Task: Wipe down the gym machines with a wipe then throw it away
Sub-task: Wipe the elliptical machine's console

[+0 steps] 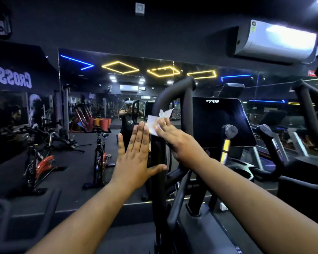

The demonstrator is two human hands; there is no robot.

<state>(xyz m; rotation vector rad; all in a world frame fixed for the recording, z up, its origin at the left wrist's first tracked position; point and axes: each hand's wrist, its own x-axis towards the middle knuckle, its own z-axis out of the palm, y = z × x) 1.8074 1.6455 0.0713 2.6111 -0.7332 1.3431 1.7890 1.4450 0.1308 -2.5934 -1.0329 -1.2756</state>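
Head view, left hand (136,154) flat against handlebar (159,153), right hand (174,138) fingers straight, pressing wipe (154,123) on it

White wipe (155,123) (crumpled, one corner sticking up) pressed flat against black upright machine handle (159,153).

gym | spin bikes (99,154) | wall mirror (117,99) | treadmill console (222,121)
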